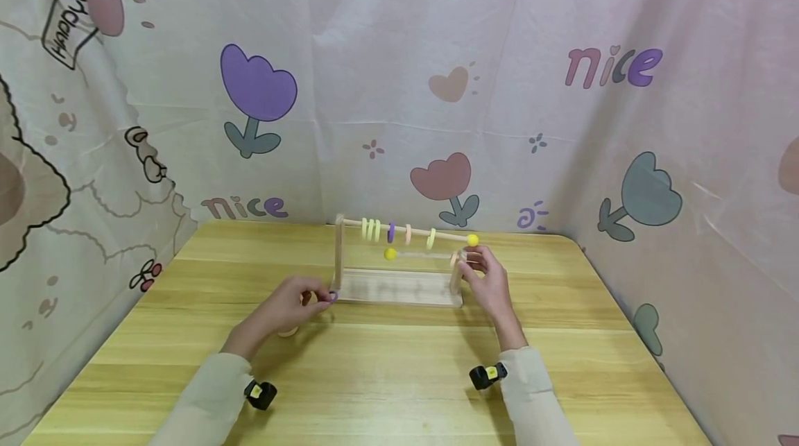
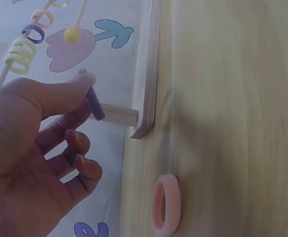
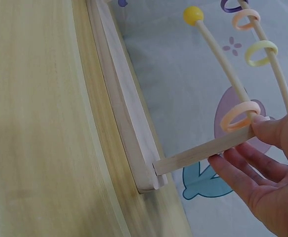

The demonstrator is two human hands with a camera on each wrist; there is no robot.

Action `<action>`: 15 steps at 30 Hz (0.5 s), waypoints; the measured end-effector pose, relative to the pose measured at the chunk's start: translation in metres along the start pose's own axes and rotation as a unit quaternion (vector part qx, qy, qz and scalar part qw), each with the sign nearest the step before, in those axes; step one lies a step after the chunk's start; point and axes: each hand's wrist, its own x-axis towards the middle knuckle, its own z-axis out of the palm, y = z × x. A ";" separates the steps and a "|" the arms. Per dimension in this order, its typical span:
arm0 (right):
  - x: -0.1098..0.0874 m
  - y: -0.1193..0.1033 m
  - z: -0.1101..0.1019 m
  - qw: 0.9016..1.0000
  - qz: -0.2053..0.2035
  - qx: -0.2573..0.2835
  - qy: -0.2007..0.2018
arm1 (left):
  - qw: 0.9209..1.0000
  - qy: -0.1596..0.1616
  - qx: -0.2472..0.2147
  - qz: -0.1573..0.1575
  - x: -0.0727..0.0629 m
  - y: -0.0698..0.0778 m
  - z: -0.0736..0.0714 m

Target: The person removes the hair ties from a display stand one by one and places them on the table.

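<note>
My left hand [image 1: 284, 311] pinches a purple ring [image 2: 94, 102] between thumb and forefinger, by the left front corner of a wooden rack [image 1: 399, 297]. The other fingers of that hand curl loosely. At the rack's right end, my right hand [image 1: 491, 284] holds the top of the short post [image 3: 198, 154], thumb above and fingers beneath. From this post a lower rod [image 3: 223, 59] runs left to a yellow ball [image 1: 390, 254], with a peach ring [image 3: 247, 106] near the thumb. Light yellow, purple and peach rings hang along the upper rod [image 1: 419, 232], which starts at the tall left post [image 1: 339, 255].
A peach ring [image 2: 172, 205] lies on the wooden table [image 1: 387, 376], partly hidden under my left hand in the head view. Another yellow ball [image 1: 472, 241] caps the upper rod's right end. A printed cloth [image 1: 374, 85] hangs behind the table.
</note>
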 end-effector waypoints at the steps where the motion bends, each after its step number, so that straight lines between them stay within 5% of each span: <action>1: 0.000 0.000 0.000 1.000 0.001 0.001 0.000 | 1.000 -0.003 -0.001 -0.001 -0.001 0.000 0.000; 15: -0.001 -0.001 0.000 1.000 0.006 0.004 -0.006 | 0.998 -0.043 0.014 -0.041 -0.014 -0.006 -0.001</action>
